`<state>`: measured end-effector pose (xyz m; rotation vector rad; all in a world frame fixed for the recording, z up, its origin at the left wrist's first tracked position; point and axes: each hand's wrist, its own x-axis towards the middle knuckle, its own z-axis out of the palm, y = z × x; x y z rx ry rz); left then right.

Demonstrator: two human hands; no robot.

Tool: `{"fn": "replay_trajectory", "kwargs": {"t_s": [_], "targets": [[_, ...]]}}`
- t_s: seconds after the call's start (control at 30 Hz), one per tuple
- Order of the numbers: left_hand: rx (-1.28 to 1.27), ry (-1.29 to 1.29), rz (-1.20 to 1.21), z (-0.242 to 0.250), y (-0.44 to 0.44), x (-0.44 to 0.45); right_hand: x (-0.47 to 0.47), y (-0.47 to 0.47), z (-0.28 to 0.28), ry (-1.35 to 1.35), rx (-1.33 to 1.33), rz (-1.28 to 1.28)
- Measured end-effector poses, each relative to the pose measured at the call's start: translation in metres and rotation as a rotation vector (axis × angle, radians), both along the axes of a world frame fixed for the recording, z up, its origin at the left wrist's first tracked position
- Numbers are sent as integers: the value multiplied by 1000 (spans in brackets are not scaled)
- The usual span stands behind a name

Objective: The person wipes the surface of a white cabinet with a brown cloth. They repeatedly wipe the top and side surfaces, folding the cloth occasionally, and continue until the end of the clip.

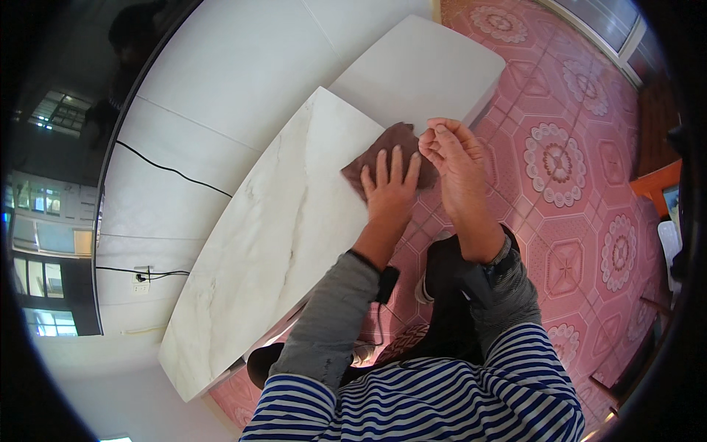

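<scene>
A brown cloth lies over the right edge of a white marble-patterned cabinet top, and part of it hangs past the edge. My left hand rests flat on this cloth with its fingers apart. Just right of the cloth, my right hand is raised, its thumb and fingertips brought together. I see nothing between those fingertips. Both forearms wear grey sleeve covers over a striped shirt.
A lower grey-white cabinet section adjoins the far end. A television hangs at left, with black cables and a wall outlet nearby. Pink patterned floor tiles extend right. Wooden furniture stands at the right rim.
</scene>
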<state>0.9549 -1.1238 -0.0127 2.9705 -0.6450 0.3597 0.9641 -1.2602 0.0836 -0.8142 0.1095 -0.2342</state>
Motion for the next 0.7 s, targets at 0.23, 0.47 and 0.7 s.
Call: {"fn": "replay_trajectory", "kwargs": {"t_s": [0.23,0.47,0.7], "targets": [[-116,114,36,-15,-33,43,7,18,-4,88,-97,47],[-133,-157,20,-8,15,-13,6,43,-12,133,-157,153],[-69,-172,208,3,133,-123,4,85,-15,142,-230,219]]}}
